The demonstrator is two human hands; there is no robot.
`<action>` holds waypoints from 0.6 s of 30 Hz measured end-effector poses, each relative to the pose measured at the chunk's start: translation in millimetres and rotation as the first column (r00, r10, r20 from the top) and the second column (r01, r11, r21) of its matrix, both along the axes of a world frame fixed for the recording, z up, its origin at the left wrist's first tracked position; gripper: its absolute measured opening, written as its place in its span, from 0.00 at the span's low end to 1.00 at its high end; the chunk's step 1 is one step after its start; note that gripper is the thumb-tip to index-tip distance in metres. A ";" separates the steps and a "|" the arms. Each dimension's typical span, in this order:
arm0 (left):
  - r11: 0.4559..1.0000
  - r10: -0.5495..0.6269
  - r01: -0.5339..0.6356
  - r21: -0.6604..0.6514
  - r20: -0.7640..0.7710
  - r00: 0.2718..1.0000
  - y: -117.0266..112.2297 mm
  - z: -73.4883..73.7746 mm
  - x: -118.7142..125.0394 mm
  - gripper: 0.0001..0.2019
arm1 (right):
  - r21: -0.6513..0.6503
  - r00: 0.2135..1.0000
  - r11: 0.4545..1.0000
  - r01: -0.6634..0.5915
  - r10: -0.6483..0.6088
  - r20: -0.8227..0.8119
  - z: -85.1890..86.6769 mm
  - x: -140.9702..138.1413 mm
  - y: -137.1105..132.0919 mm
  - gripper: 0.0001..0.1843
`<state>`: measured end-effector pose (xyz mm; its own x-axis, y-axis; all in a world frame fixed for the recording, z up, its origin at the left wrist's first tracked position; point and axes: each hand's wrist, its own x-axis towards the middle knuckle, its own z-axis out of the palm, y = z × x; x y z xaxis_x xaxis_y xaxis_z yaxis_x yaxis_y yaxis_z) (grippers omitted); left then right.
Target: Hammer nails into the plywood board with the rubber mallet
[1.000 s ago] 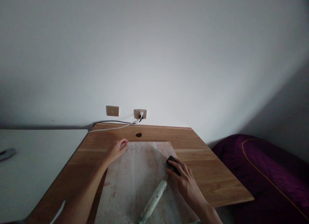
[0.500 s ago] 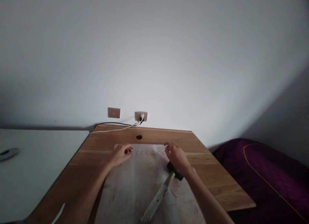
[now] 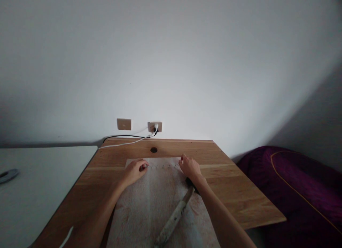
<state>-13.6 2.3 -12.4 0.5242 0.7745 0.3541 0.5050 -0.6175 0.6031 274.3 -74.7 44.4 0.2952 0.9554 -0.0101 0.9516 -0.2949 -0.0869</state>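
Observation:
A pale, stained board lies on a wooden table. A row of small nails stands along its far edge. My left hand rests at the left end of the row, fingers pinched together on something too small to name. At the right end of the row, my right hand has its fingers curled down at the board. A hammer with a paint-stained handle lies on the board, its black head mostly hidden under my right wrist.
A white table with a grey round object adjoins on the left. On the wall behind are a switch and a socket with cables trailing over the table's back edge. A purple beanbag sits right of the table.
My right hand let go of the hammer head and moved forward to the right end of the nail row. My left hand shifted slightly right along the row. The hammer stays on the board.

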 end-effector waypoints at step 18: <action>1.000 -0.005 0.005 0.018 -0.008 1.000 3.4 -5.9 -1.5 0.08 | 0.044 0.997 0.996 -0.074 0.075 -0.010 -6.8 5.1 2.3 0.14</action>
<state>-15.0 5.7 -18.3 0.5308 0.7654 0.3638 0.5066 -0.6307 0.5878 279.4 -72.4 37.5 0.2232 0.9744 0.0286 0.9696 -0.2189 -0.1091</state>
